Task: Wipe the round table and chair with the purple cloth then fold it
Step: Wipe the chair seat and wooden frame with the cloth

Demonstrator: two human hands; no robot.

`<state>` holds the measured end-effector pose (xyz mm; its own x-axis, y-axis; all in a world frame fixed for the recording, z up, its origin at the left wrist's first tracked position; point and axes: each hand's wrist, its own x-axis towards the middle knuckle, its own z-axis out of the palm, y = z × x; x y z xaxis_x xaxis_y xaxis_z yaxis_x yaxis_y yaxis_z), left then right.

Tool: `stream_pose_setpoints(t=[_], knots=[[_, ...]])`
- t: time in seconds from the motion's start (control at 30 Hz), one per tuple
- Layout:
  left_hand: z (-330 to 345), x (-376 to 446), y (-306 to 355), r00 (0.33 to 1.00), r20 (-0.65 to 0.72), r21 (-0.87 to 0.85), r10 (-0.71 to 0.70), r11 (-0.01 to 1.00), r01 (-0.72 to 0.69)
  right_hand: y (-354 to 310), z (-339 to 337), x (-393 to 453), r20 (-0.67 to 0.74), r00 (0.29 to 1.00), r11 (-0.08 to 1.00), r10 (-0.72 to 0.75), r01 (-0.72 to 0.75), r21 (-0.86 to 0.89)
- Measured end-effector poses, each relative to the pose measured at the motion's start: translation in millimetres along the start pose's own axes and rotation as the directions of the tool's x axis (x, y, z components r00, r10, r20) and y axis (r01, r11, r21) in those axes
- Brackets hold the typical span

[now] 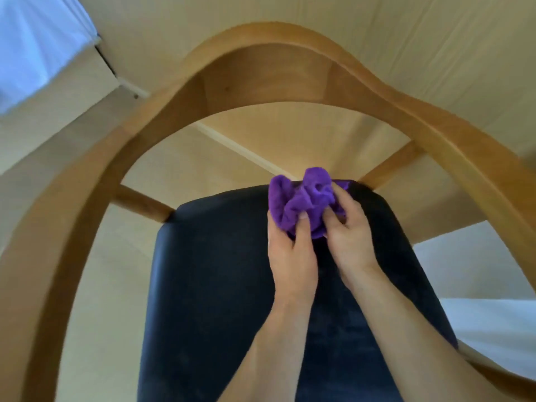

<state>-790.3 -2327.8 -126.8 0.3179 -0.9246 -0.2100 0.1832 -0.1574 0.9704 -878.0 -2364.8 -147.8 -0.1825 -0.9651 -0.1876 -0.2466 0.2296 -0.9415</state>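
Note:
The purple cloth [301,200] is bunched into a crumpled ball above the far part of the chair's dark blue seat [208,285]. My left hand [291,253] grips the cloth from below and the left, thumb pressed into its folds. My right hand [349,236] pinches the cloth's right side with fingers and thumb. The chair's curved wooden backrest and arm rail [269,39] arches around the seat. The round table is not clearly in view.
Pale wooden floor [232,152] lies under and behind the chair. A white and blue fabric or bed edge [34,47] sits at the upper left. A white surface [499,329] shows at the lower right beyond the chair's arm.

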Motion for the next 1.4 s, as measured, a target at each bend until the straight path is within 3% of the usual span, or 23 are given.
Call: stream_pose_setpoints(t=[0.1,0.2,0.27,0.33,0.43,0.5,0.6,0.67,0.77,0.87,0.97,1.07,1.17,1.3,1.4], knots=[[-44.8,-21.2,5.6,0.992,-0.126,-0.066,-0.022,0.998,0.014,-30.5,35.0,-12.6,0.280,0.959,0.993,0.043,-0.071,0.091],[-77.2,-26.0,9.1,0.949,-0.316,-0.015,0.001,1.000,-0.006,-63.8,71.4,-19.0,0.456,0.889,0.996,0.034,-0.065,0.054],[-94.3,-20.2,10.7,0.897,-0.443,-0.026,0.002,1.000,-0.016,-83.5,95.5,-19.9,0.559,0.829,0.998,0.008,0.026,-0.053],[-108.7,-9.1,9.6,0.838,-0.545,-0.029,-0.032,0.999,0.019,-95.8,118.4,-15.7,0.695,0.719,0.969,0.020,0.157,-0.191],[-128.7,3.3,5.5,0.767,-0.624,-0.117,-0.151,0.988,0.099,-99.1,146.6,-2.2,0.815,0.572,0.834,0.087,0.405,-0.374],[-138.7,5.1,4.1,0.771,-0.615,-0.140,-0.165,0.985,0.100,-95.4,153.6,9.8,0.810,0.583,0.742,0.064,0.515,-0.429],[-147.2,9.8,17.3,0.757,-0.650,-0.048,-0.064,0.998,0.044,-90.9,157.3,22.4,0.742,0.667,0.768,-0.072,0.512,-0.385],[-149.0,26.2,28.5,0.680,-0.733,0.027,0.031,0.999,-0.017,-91.4,168.6,24.9,0.655,0.733,0.832,-0.185,0.471,-0.292],[-155.2,63.0,41.6,0.505,-0.860,-0.003,0.067,0.991,-0.136,-94.2,197.1,22.0,0.503,0.792,0.883,-0.346,0.456,-0.110],[-150.8,77.9,41.3,0.540,-0.836,0.028,0.098,0.990,-0.136,-94.9,212.9,15.8,0.439,0.828,0.937,-0.349,0.307,0.166],[-144.4,73.0,28.5,0.588,-0.781,0.131,0.210,0.976,-0.175,-85.2,217.0,6.3,0.517,0.750,0.910,-0.413,0.317,0.267],[-153.6,83.7,13.9,0.625,-0.765,0.173,0.154,0.984,-0.031,-79.6,222.6,10.7,0.648,0.690,0.908,-0.322,0.420,0.005],[-162.8,86.8,13.5,0.673,-0.739,0.155,-0.025,0.966,0.206,-72.6,225.1,24.0,0.725,0.675,0.771,-0.138,0.533,-0.349],[-162.8,70.0,23.6,0.716,-0.696,0.198,-0.047,0.947,0.254,-72.7,213.3,16.7,0.720,0.685,0.811,-0.111,0.480,-0.333],[-155.5,49.7,17.3,0.752,-0.644,0.086,-0.140,0.964,0.252,-65.7,188.7,1.7,0.716,0.693,0.878,-0.082,0.391,-0.278]])
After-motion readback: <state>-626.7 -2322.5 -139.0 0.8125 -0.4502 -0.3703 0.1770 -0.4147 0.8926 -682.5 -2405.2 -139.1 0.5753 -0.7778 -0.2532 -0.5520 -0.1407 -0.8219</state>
